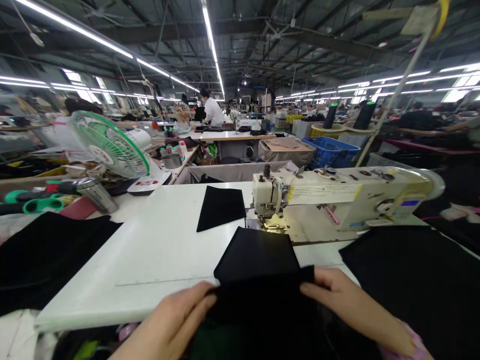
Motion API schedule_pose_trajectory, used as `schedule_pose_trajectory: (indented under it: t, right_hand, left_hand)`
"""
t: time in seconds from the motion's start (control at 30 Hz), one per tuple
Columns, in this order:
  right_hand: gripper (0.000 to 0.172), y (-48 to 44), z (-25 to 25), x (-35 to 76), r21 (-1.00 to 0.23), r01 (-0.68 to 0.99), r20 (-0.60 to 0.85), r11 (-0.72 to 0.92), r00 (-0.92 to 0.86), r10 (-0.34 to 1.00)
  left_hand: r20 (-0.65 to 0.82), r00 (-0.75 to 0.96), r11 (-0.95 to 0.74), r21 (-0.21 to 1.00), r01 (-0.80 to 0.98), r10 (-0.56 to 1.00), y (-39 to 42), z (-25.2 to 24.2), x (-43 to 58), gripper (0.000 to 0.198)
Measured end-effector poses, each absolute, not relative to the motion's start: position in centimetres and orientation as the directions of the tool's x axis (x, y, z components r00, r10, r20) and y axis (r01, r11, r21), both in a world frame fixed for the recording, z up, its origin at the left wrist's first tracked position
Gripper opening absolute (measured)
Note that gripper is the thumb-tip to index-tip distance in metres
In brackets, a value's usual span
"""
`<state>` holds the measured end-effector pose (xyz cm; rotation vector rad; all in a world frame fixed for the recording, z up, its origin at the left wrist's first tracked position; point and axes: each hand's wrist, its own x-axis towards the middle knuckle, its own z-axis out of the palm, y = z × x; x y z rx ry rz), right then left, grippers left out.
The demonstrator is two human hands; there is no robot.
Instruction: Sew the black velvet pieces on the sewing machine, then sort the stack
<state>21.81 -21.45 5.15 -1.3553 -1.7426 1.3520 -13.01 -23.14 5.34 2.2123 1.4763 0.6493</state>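
Observation:
Between my two hands a black fabric piece (262, 305) is stretched at the front edge of the white table, its lower part hanging toward me. My left hand (183, 312) pinches its left corner, and my right hand (333, 290) grips the right corner between thumb and fingers. Just beyond, another black fabric panel (258, 255) lies flat before the sewing machine (273, 195); whether it joins the held piece I cannot tell. A smaller black panel (221, 207) rests on the table left of the needle area.
Black fabric (416, 280) covers the right side, and more dark cloth (45, 255) lies at the left. A green-rimmed fan (110, 145), a metal flask (96, 195) and thread spools (43, 205) stand back left. A blue basket (330, 150) sits behind the machine. Someone in white (214, 111) is farther off.

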Motion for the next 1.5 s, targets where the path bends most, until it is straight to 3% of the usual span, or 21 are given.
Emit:
schedule_pose_trajectory:
  t: [0.07,0.17,0.33,0.4,0.47,0.53,0.67,0.73,0.8,0.97,1.13,1.27,1.33,1.4,1.5]
  right_hand:
    - [0.027,-18.7,3.0,21.0,-0.915,0.404,-0.079,0.015,-0.217,0.973]
    - [0.026,-15.5,0.5,19.9,-0.837,0.546,0.032,0.036,-0.017,0.999]
    - [0.028,-16.9,1.0,19.6,-0.820,0.555,0.275,0.139,0.169,0.947]
    - [0.025,-19.2,2.1,20.1,-0.775,0.591,0.451,0.224,0.270,0.850]
    - [0.022,-21.3,2.8,20.7,-0.706,0.644,0.573,0.293,0.278,0.771]
    - [0.022,-22.4,2.6,21.3,-0.678,0.666,0.562,0.311,0.197,0.804]
    - [0.025,-21.4,0.4,21.6,-0.731,0.662,0.262,0.168,0.044,0.964]
    - [0.026,-19.9,-0.9,21.4,-0.738,0.667,0.151,0.097,0.024,0.988]
    - [0.024,-18.4,-1.9,20.9,-0.727,0.684,0.124,0.066,0.036,0.992]
    - [0.008,-15.6,-3.0,19.1,-0.633,0.754,0.319,0.176,0.046,0.947]
    - [0.005,-14.8,-3.2,18.0,-0.512,0.843,0.293,0.165,-0.009,0.956]
    - [0.013,-14.7,-3.2,17.6,-0.575,0.805,0.261,0.147,0.011,0.965]
    - [0.013,-14.9,-3.0,17.6,-0.720,0.676,0.282,0.155,0.081,0.956]
    - [0.014,-15.4,-2.6,17.6,-0.891,0.424,0.246,0.162,0.151,0.958]
    - [0.038,-16.4,-1.7,17.9,-0.997,0.034,0.076,0.073,0.110,0.991]
  left_hand:
    - [0.064,0.288,-0.276,0.537,0.797,0.955,-19.1,6.4,-10.8,0.031]
    - [0.092,0.223,-0.240,0.422,0.874,0.971,-14.2,6.5,-7.3,0.029]
    - [0.391,0.289,-0.461,0.475,0.750,0.874,-14.3,6.2,-6.1,0.030]
    - [0.535,0.332,-0.579,0.400,0.710,0.777,-16.6,6.4,-7.2,0.027]
    - [0.564,0.381,-0.619,0.320,0.717,0.733,-18.8,6.5,-8.1,0.025]
    - [0.431,0.385,-0.534,0.309,0.787,0.816,-20.1,6.3,-8.6,0.025]
    - [-0.039,0.270,-0.254,0.235,0.938,0.962,-18.9,4.6,-7.8,0.027]
    - [-0.178,0.222,-0.192,0.170,0.967,0.959,-17.3,3.9,-7.2,0.029]
    - [-0.210,0.192,-0.173,0.105,0.979,0.959,-15.8,3.5,-6.7,0.031]
    - [-0.144,0.177,-0.176,0.022,0.984,0.974,-13.7,3.4,-6.4,0.021]
    - [-0.064,0.151,-0.144,0.099,0.985,0.986,-13.3,2.1,-6.8,0.015]
    - [-0.058,0.182,-0.158,0.282,0.946,0.982,-13.5,1.0,-7.1,0.015]
    - [0.057,0.176,-0.182,0.467,0.865,0.983,-13.7,0.6,-7.4,0.015]
    - [0.196,0.094,-0.201,0.650,0.733,0.976,-14.0,0.5,-7.8,0.010]
    - [0.208,-0.023,-0.163,0.827,0.538,0.978,-14.8,1.3,-8.3,0.013]
